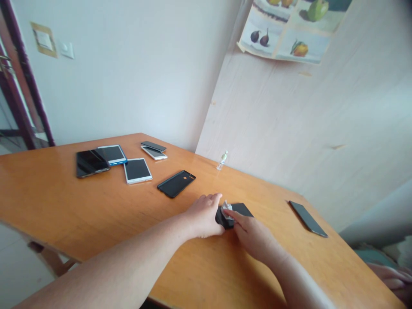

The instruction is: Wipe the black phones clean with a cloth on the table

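A black phone (243, 209) lies on the wooden table in front of me. My left hand (205, 218) grips its left end, with the thumb on the near side and the fingers at the far side. Pinched in my right hand (254, 235) is a crumpled white tissue (226, 209), pressed onto the phone's upper face near my left hand. My hands and the tissue cover part of the phone. A black phone case (176, 183), its hollow side up, rests beyond my left hand.
Left on the table (135, 223) are a large dark tablet (92, 163), a blue-edged tablet (112, 153), a white tablet (138, 170), a white phone (155, 152) and a dark flat piece (153, 146). A small pump bottle (222, 161) stands by the wall; another dark phone (308, 218) lies right.
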### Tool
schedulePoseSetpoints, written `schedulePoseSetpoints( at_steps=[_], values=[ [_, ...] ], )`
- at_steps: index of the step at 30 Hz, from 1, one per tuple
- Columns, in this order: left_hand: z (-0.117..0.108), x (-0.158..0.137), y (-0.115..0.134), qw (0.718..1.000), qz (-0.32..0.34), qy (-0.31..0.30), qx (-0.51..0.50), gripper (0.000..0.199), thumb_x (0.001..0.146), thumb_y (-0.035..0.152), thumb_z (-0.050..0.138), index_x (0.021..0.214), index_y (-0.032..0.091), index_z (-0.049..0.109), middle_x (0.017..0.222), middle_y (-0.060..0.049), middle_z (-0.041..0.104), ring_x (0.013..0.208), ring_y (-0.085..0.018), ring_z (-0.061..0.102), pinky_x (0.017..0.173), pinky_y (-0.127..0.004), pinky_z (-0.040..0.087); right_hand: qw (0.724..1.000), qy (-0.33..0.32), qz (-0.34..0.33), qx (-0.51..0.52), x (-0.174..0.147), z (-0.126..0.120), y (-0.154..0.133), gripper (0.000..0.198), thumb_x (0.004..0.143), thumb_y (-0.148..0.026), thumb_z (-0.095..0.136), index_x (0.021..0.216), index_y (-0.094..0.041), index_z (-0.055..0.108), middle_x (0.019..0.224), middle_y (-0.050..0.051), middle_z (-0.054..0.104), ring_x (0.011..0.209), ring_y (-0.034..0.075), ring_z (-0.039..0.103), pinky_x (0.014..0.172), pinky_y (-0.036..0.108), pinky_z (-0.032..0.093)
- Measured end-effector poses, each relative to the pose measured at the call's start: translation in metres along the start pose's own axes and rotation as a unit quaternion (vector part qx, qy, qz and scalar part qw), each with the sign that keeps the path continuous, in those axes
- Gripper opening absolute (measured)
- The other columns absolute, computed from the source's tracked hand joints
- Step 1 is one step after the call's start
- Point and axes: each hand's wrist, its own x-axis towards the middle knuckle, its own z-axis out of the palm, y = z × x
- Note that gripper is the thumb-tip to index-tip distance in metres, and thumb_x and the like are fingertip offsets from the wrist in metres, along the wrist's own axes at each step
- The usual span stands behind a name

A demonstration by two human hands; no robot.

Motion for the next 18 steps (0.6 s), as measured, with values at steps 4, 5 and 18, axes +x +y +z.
schedulePoseSetpoints(
  at_steps=[4,5,18],
  values=[
    [0.0,0.0,0.001,1.0,-0.012,-0.01,-0.01,0.095,0.059,0.038,0.071,0.142,0.016,0.03,0.132,-0.015,0.055,0.124,-0.035,0.049,0.099,-0.04,0.042,0.991,0.042,0.105,-0.069,0.011,-0.002,0.034,0.052,0.089,-0.022,0.038,0.139,-0.031,0.051,0.106,0.009,0.073,0.095,0.026,0.068,0.077,0.034,0.048],
    [0.0,0.0,0.001,1.0,-0.013,-0.009,-0.013,0.096,0.059,0.038,0.071,0.143,0.016,0.029,0.132,-0.014,0.056,0.124,-0.034,0.049,0.1,-0.04,0.042,0.99,0.044,0.11,-0.071,0.012,-0.002,0.035,0.052,0.089,-0.023,0.038,0.139,-0.03,0.051,0.107,0.01,0.072,0.096,0.027,0.068,0.077,0.035,0.048],
    [0.0,0.0,0.0,1.0,-0.021,-0.001,-0.022,0.105,0.06,0.036,0.069,0.149,0.014,0.019,0.131,-0.015,0.056,0.122,-0.033,0.051,0.099,-0.036,0.042,0.996,0.033,0.063,-0.06,0.021,-0.001,0.006,0.051,0.089,-0.024,0.038,0.136,-0.034,0.054,0.109,0.008,0.072,0.096,0.026,0.068,0.079,0.035,0.048]
  ],
)
